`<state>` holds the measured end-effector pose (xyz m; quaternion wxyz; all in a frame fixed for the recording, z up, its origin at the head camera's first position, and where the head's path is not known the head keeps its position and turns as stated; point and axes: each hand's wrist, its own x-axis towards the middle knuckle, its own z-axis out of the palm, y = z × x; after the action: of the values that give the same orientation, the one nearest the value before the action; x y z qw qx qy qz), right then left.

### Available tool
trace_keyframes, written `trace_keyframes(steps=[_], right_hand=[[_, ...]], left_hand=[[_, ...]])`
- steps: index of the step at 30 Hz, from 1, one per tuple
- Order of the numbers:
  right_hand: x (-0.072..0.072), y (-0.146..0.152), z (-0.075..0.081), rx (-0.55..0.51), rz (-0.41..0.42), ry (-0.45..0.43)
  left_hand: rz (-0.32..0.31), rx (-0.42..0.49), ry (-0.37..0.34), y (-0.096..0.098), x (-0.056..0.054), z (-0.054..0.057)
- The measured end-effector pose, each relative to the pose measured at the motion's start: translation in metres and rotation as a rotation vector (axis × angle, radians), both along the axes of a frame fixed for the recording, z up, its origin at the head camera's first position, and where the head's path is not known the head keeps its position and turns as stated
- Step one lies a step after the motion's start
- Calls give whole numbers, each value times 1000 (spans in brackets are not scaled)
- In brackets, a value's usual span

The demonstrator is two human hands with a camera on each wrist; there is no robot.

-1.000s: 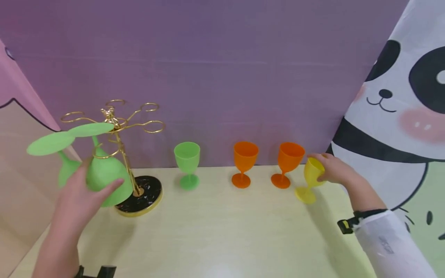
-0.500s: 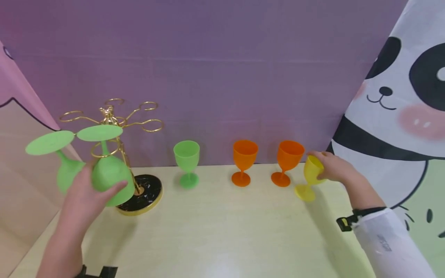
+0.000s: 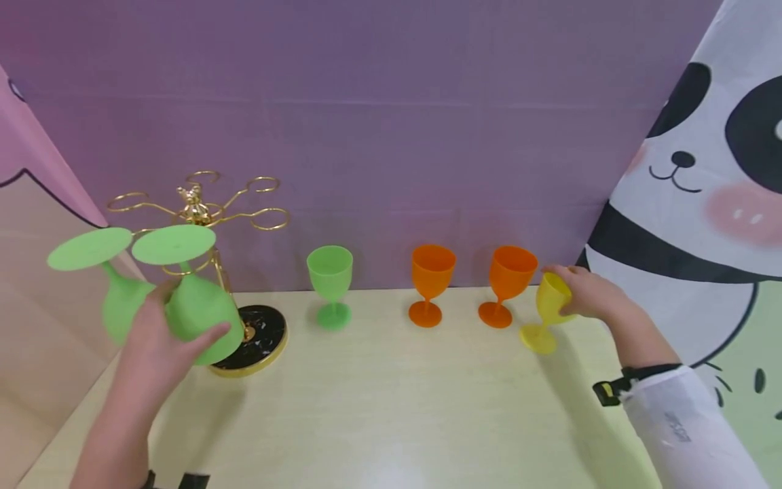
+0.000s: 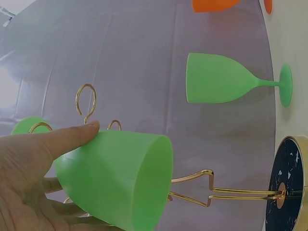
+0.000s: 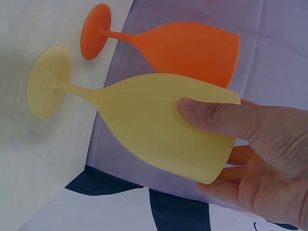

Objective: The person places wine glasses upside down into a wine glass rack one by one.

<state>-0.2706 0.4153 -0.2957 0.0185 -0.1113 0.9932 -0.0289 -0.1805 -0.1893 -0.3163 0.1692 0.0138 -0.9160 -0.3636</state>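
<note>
My left hand (image 3: 155,346) grips the bowl of a green goblet (image 3: 204,316), held upside down with its foot up. Its stem stands at a ring on the near side of a gold wire rack (image 3: 197,209), and its foot hides part of that ring. In the left wrist view the thumb lies along the bowl (image 4: 108,168). Just left of it, a second green goblet (image 3: 122,305) hangs inverted at the rack, partly behind the hand. My right hand (image 3: 589,292) holds a yellow goblet (image 3: 551,302) by its bowl, thumb on the near side (image 5: 207,115); it leans slightly, foot at the tabletop.
Upright on the table stand a third green goblet (image 3: 330,272) and two orange goblets (image 3: 432,272), one of them close to the yellow one. The rack has a round black base (image 3: 263,333) and further rings. A purple backdrop (image 3: 379,149) rises behind; a panda-print cloth (image 3: 666,238) hangs right.
My left hand has moved a little to the right, and the green goblet's stem has come into the ring, its foot now lower. The right hand has stayed on the yellow goblet.
</note>
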Motion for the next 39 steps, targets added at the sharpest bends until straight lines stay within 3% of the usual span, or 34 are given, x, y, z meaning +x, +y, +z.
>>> trace_keyframes(steps=[24,39], right_hand=[[2,-2,-1,-8,-15,-7],[3,-3,-1,-2,-12,2]], left_hand=[[-5,17,-22,7,9,-11],[27,48,-12,10,14,-18]])
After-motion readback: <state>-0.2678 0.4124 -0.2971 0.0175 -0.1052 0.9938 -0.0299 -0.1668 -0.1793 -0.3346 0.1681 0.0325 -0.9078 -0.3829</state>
